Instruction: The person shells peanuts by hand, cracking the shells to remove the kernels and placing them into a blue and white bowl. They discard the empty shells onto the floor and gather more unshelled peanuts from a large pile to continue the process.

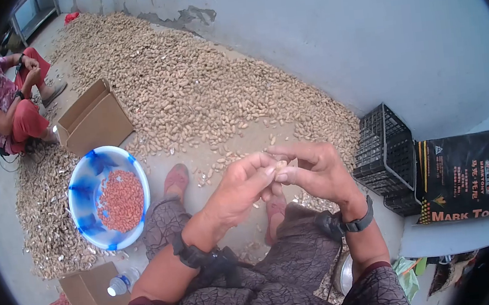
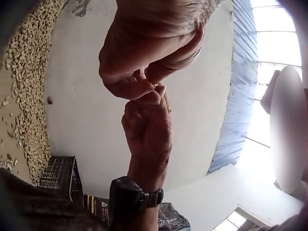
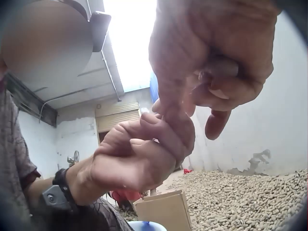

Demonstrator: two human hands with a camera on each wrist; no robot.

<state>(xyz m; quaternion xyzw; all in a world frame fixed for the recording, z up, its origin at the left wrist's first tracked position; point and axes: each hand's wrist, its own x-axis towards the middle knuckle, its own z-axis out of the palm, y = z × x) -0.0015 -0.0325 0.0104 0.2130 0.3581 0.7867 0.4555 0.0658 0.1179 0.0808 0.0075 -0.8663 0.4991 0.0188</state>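
Note:
In the head view my left hand (image 1: 233, 189) and right hand (image 1: 321, 174) meet in front of my lap, fingertips to fingertips. Between them is a small pale peanut (image 1: 280, 165), pinched by the thumb and fingers of both. A bit of shell (image 1: 294, 163) sticks up beside the right thumb. From the left wrist, the left hand (image 2: 154, 43) bends down over the right hand's fingertips, and the peanut is mostly hidden. In the right wrist view the right hand (image 3: 211, 53) comes from above against the left hand (image 3: 139, 159).
A blue-and-white basin (image 1: 81, 214) of red peanut kernels (image 1: 123, 201) stands at my left. Unshelled peanuts (image 1: 190, 92) heap along the wall, with a cardboard box (image 1: 98, 123) and a seated person (image 1: 13, 108) nearby. Black crates (image 1: 378, 150) and a printed sack (image 1: 467, 174) stand right.

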